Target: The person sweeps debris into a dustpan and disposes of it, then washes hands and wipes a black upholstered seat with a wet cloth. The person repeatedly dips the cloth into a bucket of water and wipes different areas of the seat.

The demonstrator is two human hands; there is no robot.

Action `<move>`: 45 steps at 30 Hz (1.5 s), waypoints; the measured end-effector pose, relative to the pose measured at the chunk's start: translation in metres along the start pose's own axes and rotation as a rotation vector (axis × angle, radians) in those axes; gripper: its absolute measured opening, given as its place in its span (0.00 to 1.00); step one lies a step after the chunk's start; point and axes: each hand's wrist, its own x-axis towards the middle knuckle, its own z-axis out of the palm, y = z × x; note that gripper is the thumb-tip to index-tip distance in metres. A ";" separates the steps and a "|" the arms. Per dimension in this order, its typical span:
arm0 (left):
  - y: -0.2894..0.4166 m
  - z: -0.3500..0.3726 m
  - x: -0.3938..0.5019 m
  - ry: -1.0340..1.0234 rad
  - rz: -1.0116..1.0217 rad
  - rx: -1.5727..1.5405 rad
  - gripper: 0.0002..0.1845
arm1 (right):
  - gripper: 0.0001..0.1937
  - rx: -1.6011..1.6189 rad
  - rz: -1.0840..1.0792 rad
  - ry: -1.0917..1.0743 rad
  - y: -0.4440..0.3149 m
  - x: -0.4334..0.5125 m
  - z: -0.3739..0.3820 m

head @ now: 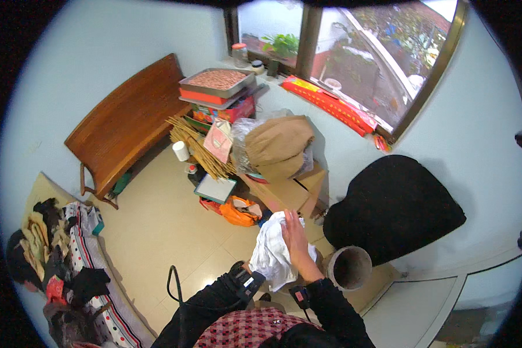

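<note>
A crumpled white cloth point(270, 252) hangs in front of me at the lower middle of the head view. My right hand point(296, 241) lies over its right side, fingers pointing away from me and fairly straight; whether it grips the cloth does not show. Most of my left hand point(246, 266) is covered by the cloth, with only a bit near the wrist showing, so its fingers are hidden. Just right of my right hand stands a round bin point(349, 268). Beyond the cloth lies an orange plastic bag point(240, 212).
Cardboard boxes point(282, 193), a bundle of sticks point(202, 150) and a wooden bench point(126, 126) stand ahead and left. A black padded panel point(396, 209) leans against the right wall. Clothes lie on a patterned cloth point(96, 269) at the left. A white-framed door point(413, 309) is lower right.
</note>
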 end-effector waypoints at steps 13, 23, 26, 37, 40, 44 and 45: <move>0.013 -0.097 -0.035 -0.154 0.150 -0.733 0.27 | 0.25 0.850 0.228 -0.313 -0.095 -0.038 -0.020; 0.020 -0.163 -0.097 0.369 -0.224 -1.082 0.18 | 0.21 0.887 0.434 -0.215 -0.150 -0.008 0.163; 0.045 -0.188 -0.118 0.523 -0.270 -1.023 0.22 | 0.15 0.555 0.246 -0.174 -0.178 -0.012 0.188; 0.074 -0.283 -0.166 0.426 -0.225 -0.708 0.09 | 0.07 -0.057 -0.447 -0.272 -0.265 -0.033 0.192; 0.105 -0.320 -0.202 0.403 -0.075 0.536 0.14 | 0.18 0.063 -0.475 -0.136 -0.295 -0.028 0.181; 0.104 -0.320 -0.213 0.389 0.055 0.605 0.16 | 0.16 0.412 -0.460 -0.241 -0.328 -0.027 0.202; 0.097 -0.315 -0.210 0.401 -0.002 0.485 0.16 | 0.16 0.419 -0.364 -0.223 -0.333 -0.028 0.213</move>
